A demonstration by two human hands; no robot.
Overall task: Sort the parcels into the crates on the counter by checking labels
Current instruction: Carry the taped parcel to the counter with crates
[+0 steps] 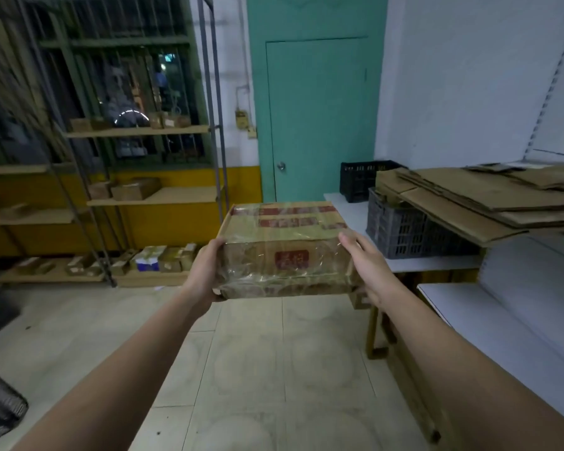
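While set along the right wall, white counter (349, 206) carries grey slatted plastic crate (404, 229), ready for sorting. Nearer, tape-wrapped brown cardboard parcel (284, 249) held mid-air, tilted to show red labels. Left hand (205, 271), right hand (368, 268): fingers clamped on its ends.

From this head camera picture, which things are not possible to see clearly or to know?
- Head view: the red print on the tape-wrapped brown cardboard parcel is too blurred and glossy to read.
- The grey slatted plastic crate: its inside is hidden by the flattened cardboard sheets lying over it.
- The black plastic crate behind: contents hidden by its own wall.
- The left hand and right hand: the fingers under the parcel are hidden by it.
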